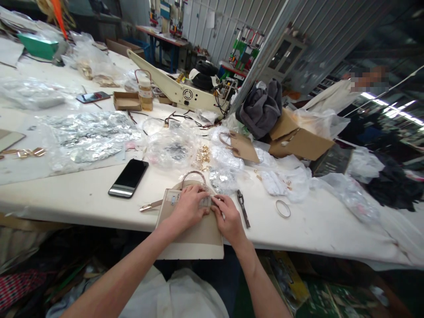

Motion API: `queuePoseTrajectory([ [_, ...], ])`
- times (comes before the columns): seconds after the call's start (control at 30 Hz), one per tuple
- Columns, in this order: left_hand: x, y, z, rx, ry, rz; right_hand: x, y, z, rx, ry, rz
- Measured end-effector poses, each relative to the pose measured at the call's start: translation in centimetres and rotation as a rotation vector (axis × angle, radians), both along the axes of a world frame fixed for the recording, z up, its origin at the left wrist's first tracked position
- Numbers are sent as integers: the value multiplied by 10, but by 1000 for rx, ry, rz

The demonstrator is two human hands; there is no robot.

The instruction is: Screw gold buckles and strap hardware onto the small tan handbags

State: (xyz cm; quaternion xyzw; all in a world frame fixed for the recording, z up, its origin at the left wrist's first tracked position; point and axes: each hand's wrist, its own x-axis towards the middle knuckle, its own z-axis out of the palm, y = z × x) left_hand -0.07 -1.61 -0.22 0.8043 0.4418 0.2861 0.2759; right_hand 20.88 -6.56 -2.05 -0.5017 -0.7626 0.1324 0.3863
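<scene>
A beige handbag panel [195, 243] with a curved handle [194, 173] lies at the table's front edge, partly overhanging it. On its upper part rests my left hand [191, 205], fingers bent and pressed down near a small metal piece [173, 199]. My right hand [228, 216] pinches at the panel's upper right, close to the left fingertips; what it holds is too small to make out. A strap with a gold buckle [150, 206] sticks out on the left. Just right of my right hand lies a dark pair of pliers or punch-like tool [243, 207].
A black phone [128, 178] lies to the left. Behind the panel are gold fittings [203, 155] and plastic bags [172, 150]. A roll of tape [282, 209] is on the right. Farther back stand a cardboard box [298, 137] and a cream machine [185, 90]. Another person [334, 95] is at the far right.
</scene>
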Motion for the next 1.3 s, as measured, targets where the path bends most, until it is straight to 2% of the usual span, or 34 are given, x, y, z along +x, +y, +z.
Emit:
queuePoseTrajectory([
  [0.2, 0, 4, -2, 11, -20, -1, -3, -2, 16, -100, -35, 7],
  [0.27, 0, 6, -5, 2, -31, -8, 5, -1, 22, -112, -1, -55],
  [0.37, -1, 9, -5, -17, -35, -18, 34, 6, 20, -48, -38, -378],
  [0.43, -2, 11, -3, -30, -31, -23, 58, 16, 11, -26, -167, -601],
  [0.47, -2, 13, -2, -40, -25, -26, 69, 21, 5, -45, -230, -661],
  [0.53, -3, 17, 1, -76, -7, -35, 87, 32, -5, -109, -270, -697],
  [0.6, -3, 23, 3, -118, 0, -50, 96, 41, -9, -188, -196, -676],
  [0.73, -1, 32, 1, -140, -11, -43, 98, 39, -2, -283, 12, -640],
  [0.8, 1, 33, -2, -119, -1, -21, 96, 29, 5, -270, 271, -616],
  [0.87, 4, 34, -3, -95, 26, 4, 92, 19, 13, -268, 619, -566],
  [0.93, 7, 36, -3, -92, 67, 19, 84, 9, 27, -254, 838, -532],
  [1.03, 11, 40, 2, -127, 117, 3, 60, 2, 56, -158, 907, -464],
  [1.17, 17, 45, 9, -185, 170, -2, 5, 10, 89, 15, 939, -313],
  [1.23, 19, 47, 11, -204, 196, 13, -22, 18, 92, 75, 922, -310],
  [1.3, 20, 48, 13, -218, 195, 16, -42, 27, 85, 83, 862, -319],
])
